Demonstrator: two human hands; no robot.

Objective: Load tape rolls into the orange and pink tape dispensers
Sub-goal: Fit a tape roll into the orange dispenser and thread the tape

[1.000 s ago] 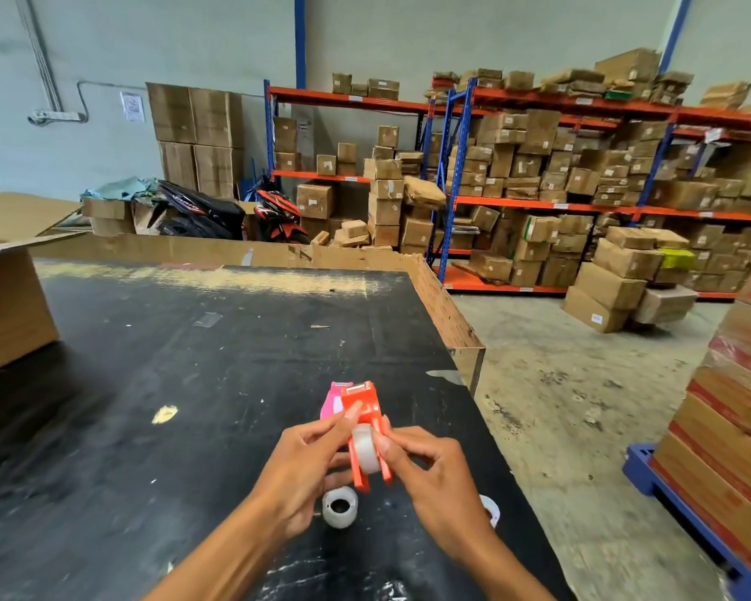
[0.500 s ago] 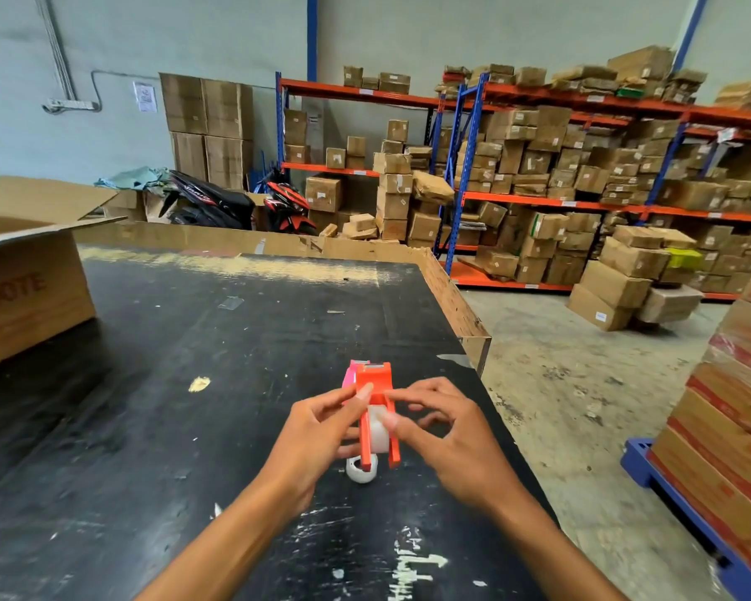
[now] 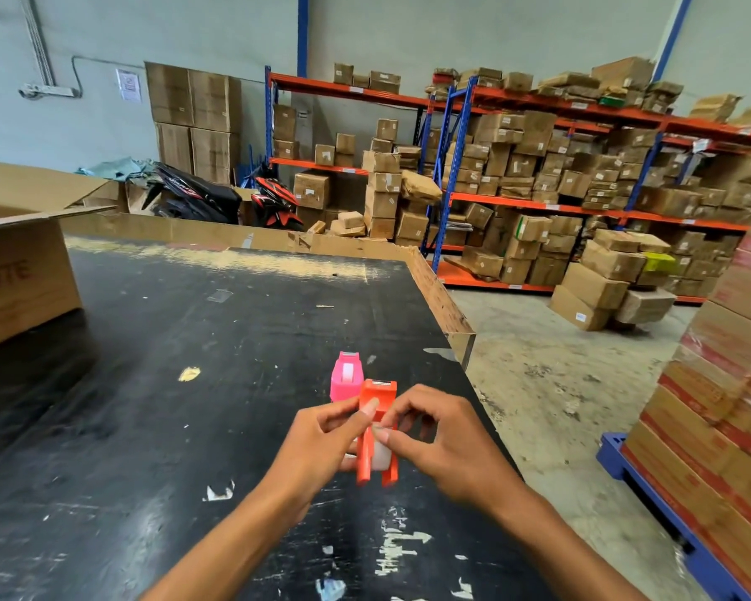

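You are holding the orange dispenser (image 3: 377, 431) up over the black table (image 3: 191, 383) with both hands pinched narrow on it: your left hand (image 3: 317, 448) grips its left side with the thumb pressed on top, and your right hand (image 3: 443, 440) closes on the right side, one fingertip on the tape roll (image 3: 382, 454) that sits between the orange walls. The pink dispenser (image 3: 344, 377) stands on the table just behind, touching nothing, and it seems to have tape showing at its front already. To finish this step well, I would keep the left hand as the steady clamp and let the right do the fine work, pressing the roll until its hub seats squarely, then drawing the loose end forward to the cutter; whether the roll is fully seated is hidden by your fingers. Against half a second ago, the spare tape roll that lay on the table under the dispenser is no longer visible, your hands sit a little lower and nearer you, and the pink dispenser now shows clear of the orange one.
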